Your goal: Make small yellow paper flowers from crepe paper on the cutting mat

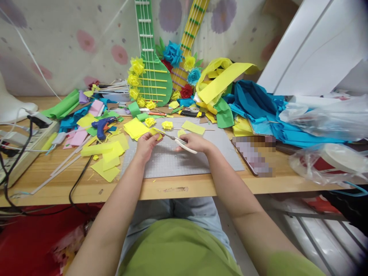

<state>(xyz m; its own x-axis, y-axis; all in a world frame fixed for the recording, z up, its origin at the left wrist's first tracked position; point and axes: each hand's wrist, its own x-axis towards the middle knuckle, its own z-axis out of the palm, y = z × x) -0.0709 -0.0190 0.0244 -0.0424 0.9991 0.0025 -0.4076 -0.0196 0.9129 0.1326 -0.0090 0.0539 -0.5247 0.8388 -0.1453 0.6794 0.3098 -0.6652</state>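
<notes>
a green shirt (178, 249) is nearest; beyond it the left hand (145, 146) pinches yellow paper (156, 134) in a tight fingertip grip above the grey mat (178, 163). the right hand's (194, 142) grip curls around white-handled scissors (189, 148), blades at the paper; short snips suit it, fingertips off the blade line. the mat's near half gives wrist room before the surface's (198, 186) front edge.

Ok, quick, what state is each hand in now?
Left hand: closed, pinching a piece of yellow paper.
Right hand: closed on white-handled scissors.
</notes>
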